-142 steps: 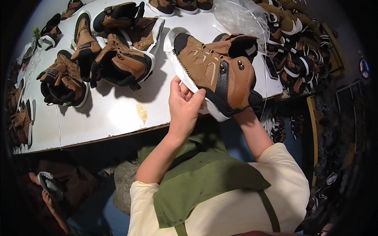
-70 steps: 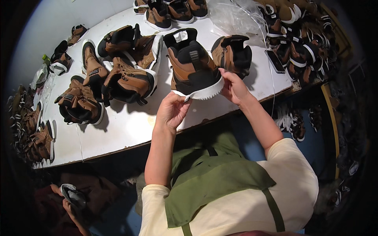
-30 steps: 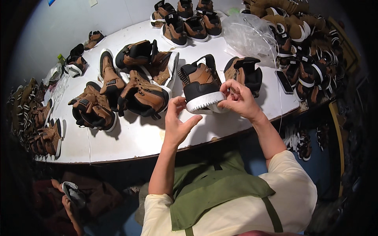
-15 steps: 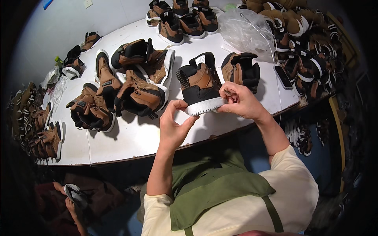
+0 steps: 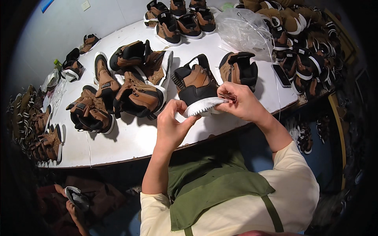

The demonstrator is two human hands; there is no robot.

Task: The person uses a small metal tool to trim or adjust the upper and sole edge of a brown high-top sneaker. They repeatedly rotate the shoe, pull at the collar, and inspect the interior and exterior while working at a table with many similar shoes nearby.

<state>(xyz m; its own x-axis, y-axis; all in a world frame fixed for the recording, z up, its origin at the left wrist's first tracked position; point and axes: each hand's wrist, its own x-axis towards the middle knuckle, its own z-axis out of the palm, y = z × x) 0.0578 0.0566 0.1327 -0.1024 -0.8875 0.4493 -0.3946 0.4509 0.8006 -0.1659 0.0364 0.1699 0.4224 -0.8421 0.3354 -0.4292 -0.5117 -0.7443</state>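
Boot [image 5: 197, 84] held (near table edge [image 5: 211, 137]); bare tabletop [image 5: 122, 143] front-left

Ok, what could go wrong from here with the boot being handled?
Left hand and right hand hold only the white sole, so the boot might tip or slip. A second boot stands close by the right hand and could get knocked. The white table's front edge is near, so a drop seems possible.

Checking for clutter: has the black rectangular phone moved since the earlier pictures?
No; the phone stays in place near the right edge of the white table.
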